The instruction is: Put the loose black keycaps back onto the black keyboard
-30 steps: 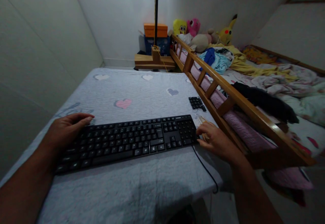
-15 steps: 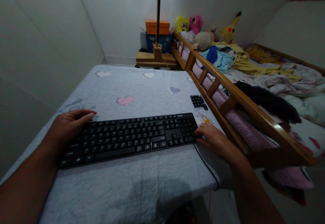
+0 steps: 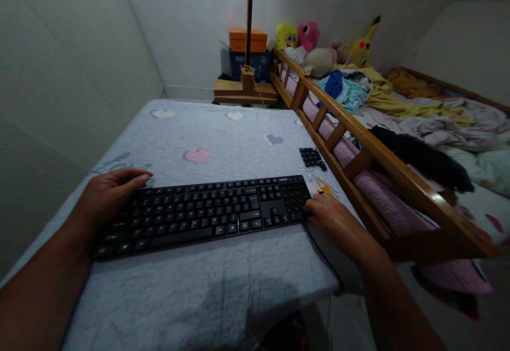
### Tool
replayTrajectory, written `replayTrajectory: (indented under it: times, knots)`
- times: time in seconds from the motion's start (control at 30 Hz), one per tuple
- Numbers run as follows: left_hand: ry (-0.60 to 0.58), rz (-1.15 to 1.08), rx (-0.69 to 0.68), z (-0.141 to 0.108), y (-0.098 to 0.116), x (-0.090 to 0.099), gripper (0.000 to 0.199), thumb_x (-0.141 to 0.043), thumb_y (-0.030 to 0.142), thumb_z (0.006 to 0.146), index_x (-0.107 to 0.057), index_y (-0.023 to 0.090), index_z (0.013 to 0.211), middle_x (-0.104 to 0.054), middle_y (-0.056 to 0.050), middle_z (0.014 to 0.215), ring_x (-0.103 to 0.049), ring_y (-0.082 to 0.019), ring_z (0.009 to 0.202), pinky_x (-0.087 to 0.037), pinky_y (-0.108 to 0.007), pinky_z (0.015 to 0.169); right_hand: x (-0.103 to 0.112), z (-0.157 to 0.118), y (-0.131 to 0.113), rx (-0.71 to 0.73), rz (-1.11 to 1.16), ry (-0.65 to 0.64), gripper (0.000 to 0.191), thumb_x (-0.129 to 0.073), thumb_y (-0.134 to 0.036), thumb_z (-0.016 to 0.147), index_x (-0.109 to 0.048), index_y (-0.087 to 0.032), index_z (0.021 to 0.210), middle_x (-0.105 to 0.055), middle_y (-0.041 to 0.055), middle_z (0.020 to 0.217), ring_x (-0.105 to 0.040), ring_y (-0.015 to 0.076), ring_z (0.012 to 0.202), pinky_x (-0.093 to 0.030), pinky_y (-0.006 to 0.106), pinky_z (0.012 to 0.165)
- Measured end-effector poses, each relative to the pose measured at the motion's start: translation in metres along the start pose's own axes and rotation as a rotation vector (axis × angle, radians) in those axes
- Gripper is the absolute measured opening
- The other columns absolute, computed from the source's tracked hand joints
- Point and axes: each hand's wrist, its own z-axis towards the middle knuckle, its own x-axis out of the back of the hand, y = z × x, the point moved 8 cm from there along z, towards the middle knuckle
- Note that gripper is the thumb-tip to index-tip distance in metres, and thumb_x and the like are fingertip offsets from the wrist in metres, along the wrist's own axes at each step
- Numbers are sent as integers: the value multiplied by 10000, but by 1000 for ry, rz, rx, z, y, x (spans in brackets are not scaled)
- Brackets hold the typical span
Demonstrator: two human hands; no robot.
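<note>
A long black keyboard (image 3: 207, 210) lies slightly slanted on the pale cloth-covered surface (image 3: 223, 282). My left hand (image 3: 113, 189) is closed at its far left corner, thumb and forefinger close together just past the back edge; the other fingers are hidden. At the right end, my right hand (image 3: 324, 213) pinches the keyboard's side edge by the number pad, fingers curled. From below that hand a black cable (image 3: 324, 258) runs toward the front edge. A small clear packet with something yellow-orange (image 3: 323, 185) lies just behind my right hand. Several loose black keycaps (image 3: 313, 158) sit grouped behind it.
Along the right side runs a wooden bed rail (image 3: 338, 114), with rumpled clothes and bedding (image 3: 422, 120) beyond it. Plush toys (image 3: 308, 35) sit at the back. A wooden stand (image 3: 246, 88) holding a dark pole and an orange box (image 3: 247, 40) are past the far edge.
The right hand's fingers have curled slightly closer over the keyboard's right edge. The whole view has shifted a little; the keyboard and left hand look otherwise the same.
</note>
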Motion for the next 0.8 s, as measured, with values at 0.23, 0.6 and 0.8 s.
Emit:
replayTrajectory:
  times: [0.23,0.6,0.8]
  knots:
    - [-10,-1,45,-3,3,0,501,-659,540,615,-740,180,955,-741,-40,880,-638,-228,804,-467,-309,706,-6,1,0,-38,-37,-17,164,-579,-67,849,-675,-194,811,-672,76,879,-612,235,897,-419,313,754]
    - [-9,-23,31,-2,0,0,488,-676,518,625,-738,179,970,-751,-52,925,-646,-247,860,-476,-324,747,-13,-18,21,-42,271,268,179,-568,-138,876,-714,-212,950,-688,68,927,-634,226,918,-491,358,841]
    - [5,-1,-4,2,-1,0,474,-662,526,624,-742,190,948,-757,-53,972,-652,-266,948,-476,-354,865,-11,-17,21,-90,324,282,132,-582,-124,821,-672,-210,864,-687,49,866,-631,211,844,-489,331,786]
